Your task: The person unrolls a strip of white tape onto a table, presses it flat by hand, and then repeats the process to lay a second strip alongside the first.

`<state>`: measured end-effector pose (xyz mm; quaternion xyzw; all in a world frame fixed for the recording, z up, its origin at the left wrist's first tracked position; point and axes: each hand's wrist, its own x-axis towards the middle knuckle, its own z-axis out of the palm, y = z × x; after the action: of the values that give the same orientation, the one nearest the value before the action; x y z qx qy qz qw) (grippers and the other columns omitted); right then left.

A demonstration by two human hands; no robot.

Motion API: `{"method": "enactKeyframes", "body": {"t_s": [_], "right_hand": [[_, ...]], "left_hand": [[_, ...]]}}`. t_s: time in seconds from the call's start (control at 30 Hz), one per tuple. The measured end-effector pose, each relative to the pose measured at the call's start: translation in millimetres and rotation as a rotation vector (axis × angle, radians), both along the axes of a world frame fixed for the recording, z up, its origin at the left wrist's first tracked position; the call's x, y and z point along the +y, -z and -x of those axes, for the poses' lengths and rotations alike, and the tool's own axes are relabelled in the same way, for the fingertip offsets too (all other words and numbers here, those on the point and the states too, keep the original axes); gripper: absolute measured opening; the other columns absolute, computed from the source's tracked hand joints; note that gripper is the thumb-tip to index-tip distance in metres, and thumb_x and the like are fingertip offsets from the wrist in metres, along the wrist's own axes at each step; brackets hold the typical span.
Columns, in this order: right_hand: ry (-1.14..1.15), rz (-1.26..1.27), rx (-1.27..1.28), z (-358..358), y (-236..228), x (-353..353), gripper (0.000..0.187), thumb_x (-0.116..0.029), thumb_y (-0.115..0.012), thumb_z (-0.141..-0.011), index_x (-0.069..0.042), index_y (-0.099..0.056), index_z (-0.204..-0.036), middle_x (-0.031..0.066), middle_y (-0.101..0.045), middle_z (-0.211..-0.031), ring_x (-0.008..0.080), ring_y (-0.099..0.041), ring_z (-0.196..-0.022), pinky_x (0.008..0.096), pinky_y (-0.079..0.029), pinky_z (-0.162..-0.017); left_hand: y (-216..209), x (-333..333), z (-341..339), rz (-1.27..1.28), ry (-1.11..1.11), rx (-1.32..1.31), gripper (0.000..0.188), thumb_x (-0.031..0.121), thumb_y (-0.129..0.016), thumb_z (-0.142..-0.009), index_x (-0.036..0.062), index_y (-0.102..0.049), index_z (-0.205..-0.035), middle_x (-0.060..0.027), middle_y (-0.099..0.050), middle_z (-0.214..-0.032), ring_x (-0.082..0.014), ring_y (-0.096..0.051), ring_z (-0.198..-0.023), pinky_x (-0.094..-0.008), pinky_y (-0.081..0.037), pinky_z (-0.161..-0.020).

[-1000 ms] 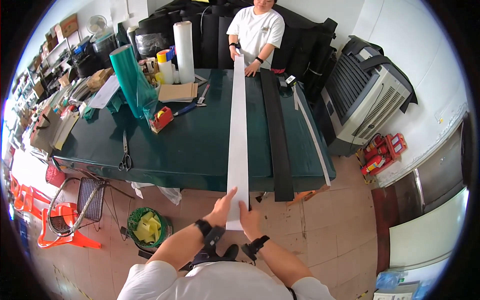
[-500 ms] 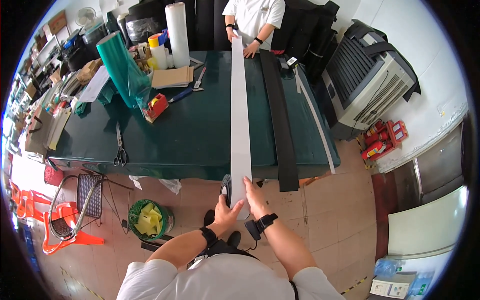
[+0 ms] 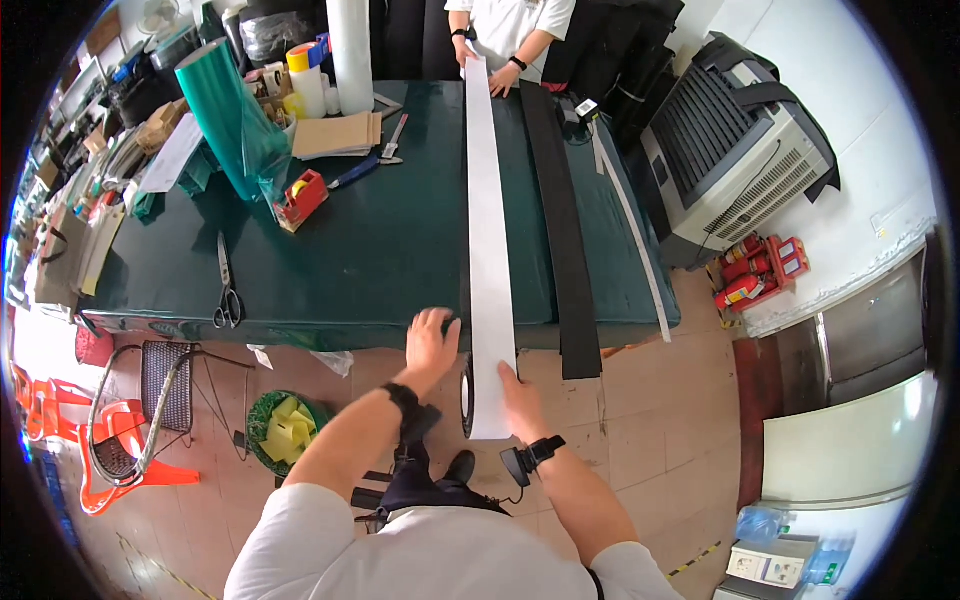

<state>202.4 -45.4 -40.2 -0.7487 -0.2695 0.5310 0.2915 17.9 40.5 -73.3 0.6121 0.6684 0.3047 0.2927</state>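
Note:
A long white strip (image 3: 490, 220) runs from the far side of the green-covered table (image 3: 350, 270) over its near edge toward me. A black layer shows along its left side. At its near end hangs a black roll (image 3: 467, 395), seen partly from the side. My right hand (image 3: 522, 403) grips the strip's right edge, thumb on top and the other fingers hidden beneath. My left hand (image 3: 432, 342) is at the table's front edge, left of the strip, its fingers bent and apart from the thumb; nothing is plainly held. Across the table, a co-worker's hands (image 3: 503, 78) are at the strip's far end.
Right of the strip lies a black strip (image 3: 562, 230), overhanging the near edge. Scissors (image 3: 228, 290), a red tape dispenser (image 3: 300, 200), a blue-handled knife (image 3: 355, 172) and a green film roll (image 3: 225, 110) are on the left. A green bin (image 3: 290, 430) stands below; an air cooler (image 3: 735, 150) stands right.
My left hand has let go of the roll and moved up and left to the table edge. My right hand still grips the strip, slightly farther right. The view has shifted a little.

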Motion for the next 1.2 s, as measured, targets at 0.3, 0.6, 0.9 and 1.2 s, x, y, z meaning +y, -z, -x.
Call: {"method": "enactKeyframes", "body": {"t_s": [0.3, 0.6, 0.9, 1.2], "right_hand": [[0.089, -0.051, -0.028, -14, 46, -10, 0.064, -0.06, -0.068, -0.086, 0.0, -0.056, -0.066, 0.0029, -0.05, -0.06, 0.0136, -0.047, -0.051, 0.0349, -0.038, -0.046], [0.107, 0.011, -0.009, 9, 69, -16, 0.065, -0.059, -0.069, -0.086, -0.001, -0.05, -0.062, 0.0009, -0.046, -0.059, 0.0117, -0.042, -0.055, 0.0327, -0.035, -0.049], [0.087, -0.042, -0.073, 15, 63, -15, 0.065, -0.058, -0.069, -0.086, -0.004, -0.044, -0.06, -0.0011, -0.042, -0.058, 0.0109, -0.038, -0.054, 0.0332, -0.032, -0.048], [0.09, -0.024, -0.095, 14, 56, -10, 0.063, -0.057, -0.07, -0.086, -0.006, -0.044, -0.059, -0.002, -0.041, -0.058, 0.0099, -0.036, -0.053, 0.0317, -0.031, -0.048]], "left_hand": [[7, 85, 29, -0.308, 0.597, 0.481, 0.041, 0.032, -0.05, -0.101, 0.022, -0.054, -0.141, -0.009, -0.046, -0.149, -0.0273, -0.034, -0.142, -0.0479, -0.026, -0.116], [11, 89, 30, -0.291, 0.606, 0.436, 0.054, 0.036, -0.054, -0.097, 0.0132, -0.047, -0.145, -0.0042, -0.044, -0.152, -0.0274, -0.03, -0.145, -0.0481, -0.024, -0.117], [18, 88, 32, -0.336, 0.586, 0.446, 0.055, 0.035, -0.056, -0.095, 0.01, -0.048, -0.143, -0.0048, -0.046, -0.15, -0.0264, -0.033, -0.143, -0.0466, -0.025, -0.117], [19, 88, 31, -0.37, 0.571, 0.442, 0.055, 0.035, -0.057, -0.094, 0.0086, -0.05, -0.141, -0.0049, -0.047, -0.149, -0.026, -0.034, -0.141, -0.0456, -0.026, -0.116]]}}
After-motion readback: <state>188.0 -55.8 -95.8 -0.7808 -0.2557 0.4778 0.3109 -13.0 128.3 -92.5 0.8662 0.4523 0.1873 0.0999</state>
